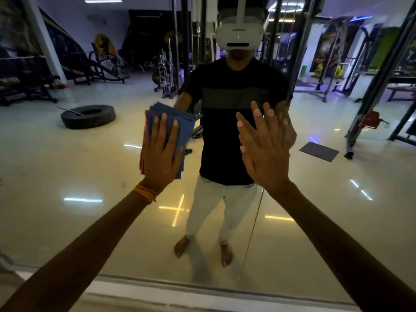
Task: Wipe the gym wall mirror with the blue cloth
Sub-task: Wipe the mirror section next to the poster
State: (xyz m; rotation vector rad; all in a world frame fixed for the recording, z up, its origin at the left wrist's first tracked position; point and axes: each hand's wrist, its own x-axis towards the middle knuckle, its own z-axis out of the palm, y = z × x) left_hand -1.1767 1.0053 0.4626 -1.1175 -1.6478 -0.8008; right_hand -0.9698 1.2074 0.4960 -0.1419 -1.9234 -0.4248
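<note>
The wall mirror fills nearly the whole view and reflects the gym and me. A folded blue cloth lies flat against the glass left of centre. My left hand presses it there with straight fingers, an orange thread band round the wrist. At the same height to the right, my right hand is held up with flat, spread fingers at the mirror; its reflection meets the fingertips. Nothing is in that hand.
The mirror's lower edge meets a pale ledge near the bottom of the view. In the reflection are a black tyre on the shiny floor, weight racks at the back and a cable machine frame at the right.
</note>
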